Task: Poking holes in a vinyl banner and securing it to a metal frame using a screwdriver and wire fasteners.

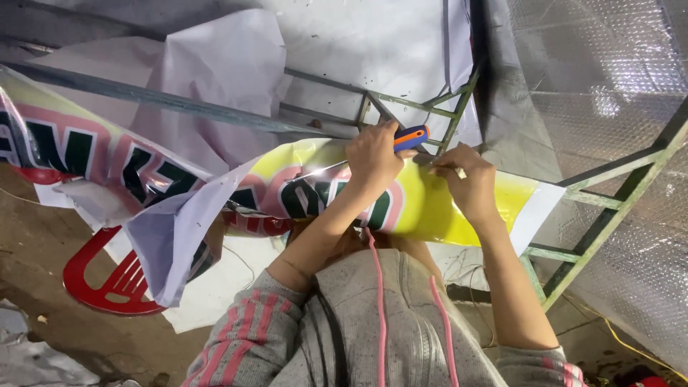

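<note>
The glossy yellow banner [430, 208], printed with large pink and dark green shapes, lies draped over a green metal frame [602, 208], its right end reaching a white margin and its left part crumpling away in folds that show the pale backing. Along its upper edge the left hand [373, 154] is clenched around a utility knife [410, 137] with an orange and blue handle, the blade end pointing toward the right hand and too small to make out. The right hand [466, 179] sits just beside it, fingers pinched together on the banner's top edge where it meets a frame bar, with a small pale bit showing between the fingertips; what that bit is cannot be told. Judging from this, the work is at the cutting or trimming stage along that edge, the right hand holding the sheet taut while the left sets the knife. A next move would call for keeping the vinyl stretched flat and guiding the blade clear of the pinching fingers, which are close. Below the frame a red plastic chair [107, 283] rests on the dirt floor, and silvery bubble sheeting [609, 79] covers the right side.
</note>
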